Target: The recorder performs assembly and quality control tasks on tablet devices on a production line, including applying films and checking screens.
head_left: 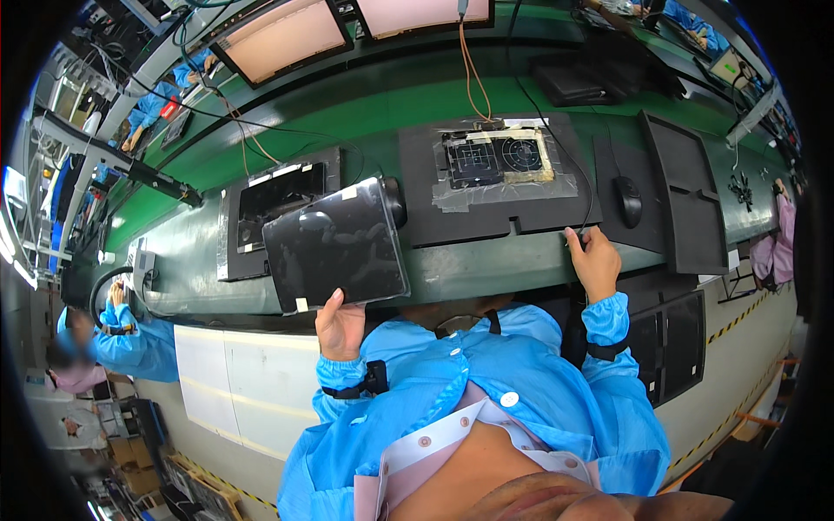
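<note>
My left hand grips the lower edge of a flat black screen panel, glossy and smudged, with small pale tabs at its edges. The panel is held tilted over the front of the bench. My right hand is closed in a pinch at the front right of a black foam pad. A thin black cable runs down to its fingertips. On the pad, a taped-down black panel with line and circle patterns connects to brown wires. Behind the held panel, another dark panel lies on a smaller pad.
A black mouse and a divided black tray stand at the right of the green bench. Two lit monitors are at the back. A co-worker's blue sleeve shows at far left, near a metal arm.
</note>
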Demonstrator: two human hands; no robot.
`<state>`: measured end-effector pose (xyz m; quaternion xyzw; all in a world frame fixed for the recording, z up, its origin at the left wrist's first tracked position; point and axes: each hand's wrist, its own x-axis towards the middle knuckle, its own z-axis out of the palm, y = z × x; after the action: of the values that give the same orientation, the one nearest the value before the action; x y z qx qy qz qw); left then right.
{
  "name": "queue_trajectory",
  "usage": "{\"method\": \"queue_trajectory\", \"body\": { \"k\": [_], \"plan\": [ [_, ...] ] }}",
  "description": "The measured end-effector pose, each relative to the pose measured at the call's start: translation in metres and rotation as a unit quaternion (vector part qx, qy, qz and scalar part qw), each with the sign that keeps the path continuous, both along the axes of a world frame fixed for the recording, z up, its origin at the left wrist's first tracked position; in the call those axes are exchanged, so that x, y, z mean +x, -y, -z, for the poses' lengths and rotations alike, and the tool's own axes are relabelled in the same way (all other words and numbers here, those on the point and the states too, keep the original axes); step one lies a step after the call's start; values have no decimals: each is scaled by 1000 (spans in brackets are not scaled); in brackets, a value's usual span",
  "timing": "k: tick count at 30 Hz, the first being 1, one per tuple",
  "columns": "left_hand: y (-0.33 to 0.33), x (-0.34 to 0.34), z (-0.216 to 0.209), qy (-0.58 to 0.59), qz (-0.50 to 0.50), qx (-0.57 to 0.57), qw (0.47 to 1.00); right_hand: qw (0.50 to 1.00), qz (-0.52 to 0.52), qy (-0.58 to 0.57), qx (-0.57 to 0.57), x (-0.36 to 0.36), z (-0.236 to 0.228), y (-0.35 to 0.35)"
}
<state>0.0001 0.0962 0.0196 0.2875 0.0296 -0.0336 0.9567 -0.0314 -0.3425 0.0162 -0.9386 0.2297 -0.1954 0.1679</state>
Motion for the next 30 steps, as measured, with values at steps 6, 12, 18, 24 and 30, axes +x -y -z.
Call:
{"method": "queue_trajectory", "body": {
  "k": [6,12,18,24,30],
  "plan": [
    [3,11,0,4,24,21,999,980,11,148,132,9,2,33],
    [-1,1,1,11,17,70,997,975,29,134,-172,35,15,141],
    [3,-9,-4,7,-8,79,997,984,-76,152,-45,32,19,142],
    [7,-7,-6,-3,4,81,997,988,-77,127,-47,32,21,141],
    [16,-1,-6,-10,28,78,997,990,-70,115,-37,32,18,138]
  ]
}}
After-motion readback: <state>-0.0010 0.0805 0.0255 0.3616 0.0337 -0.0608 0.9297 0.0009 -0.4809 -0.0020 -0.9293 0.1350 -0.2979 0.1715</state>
